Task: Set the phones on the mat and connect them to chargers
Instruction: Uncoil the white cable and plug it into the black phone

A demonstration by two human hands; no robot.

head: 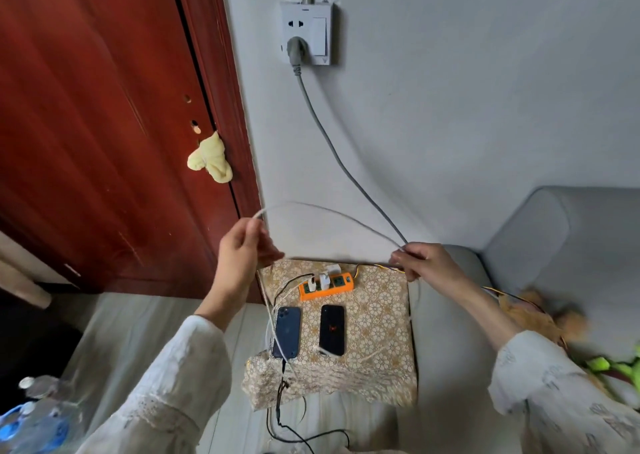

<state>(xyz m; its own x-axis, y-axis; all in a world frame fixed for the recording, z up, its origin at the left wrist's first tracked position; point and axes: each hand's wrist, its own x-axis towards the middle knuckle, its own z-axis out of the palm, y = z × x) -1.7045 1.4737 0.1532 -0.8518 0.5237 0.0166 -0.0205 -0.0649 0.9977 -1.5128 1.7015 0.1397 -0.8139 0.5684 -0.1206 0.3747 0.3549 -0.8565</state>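
**Cable stretched between both hands, phones already down on the mat**

Two phones lie side by side on the beige floral-patterned mat (pixel 381 318): a dark blue slab-shaped phone (pixel 286 332), back up with its camera cluster towards the wall, and just to its right a black phone (pixel 332 330) with a small red mark glowing on its face. Beyond them, at the mat's far edge, sits an orange plastic power strip (pixel 327 286) with white charger plugs (pixel 324 279) seated in it.

The left hand (pixel 242 245) is raised above the mat's left corner, thumb and fingers pinched on one end of a thin white charging cable (pixel 322 211). The right hand (pixel 424 259) pinches the same cable further along, so it arcs loosely between them. The cable is blurred, and its tip cannot be made out.

The placing step looks done; the connecting step is in hand. A white lead lies along the blue phone, and another seems to meet the black phone's near end, but whether either is truly plugged in cannot be told.

Next, I judge, the free end must be lowered to a phone's near edge, the connector squared to the port, and pushed in while the phone is kept from sliding on the cloth.
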